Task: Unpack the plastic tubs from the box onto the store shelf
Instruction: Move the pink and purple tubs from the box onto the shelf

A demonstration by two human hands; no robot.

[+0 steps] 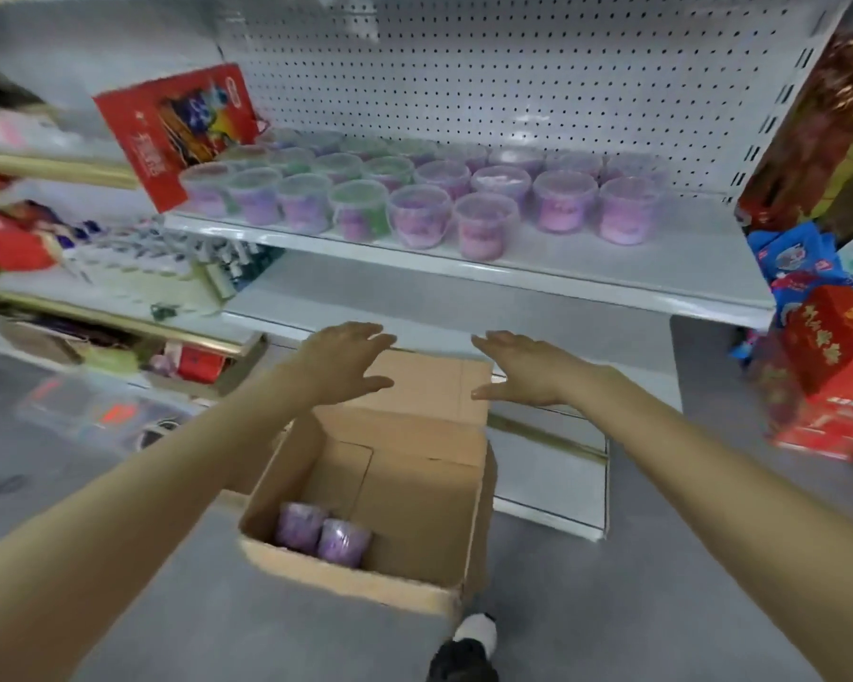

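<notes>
Now only two purple tubs (322,534) are left, lying in the near-left corner of the cardboard box (365,499) on the floor, well below and nearer than the fingertips. The left hand (342,362) and right hand (528,371) hover empty, fingers spread and holding nothing, over the box's far flap. Beyond and above the fingers, the store shelf (611,258) already carries rows of tubs (414,199), fronts aligned for display, with free room at its right.
</notes>
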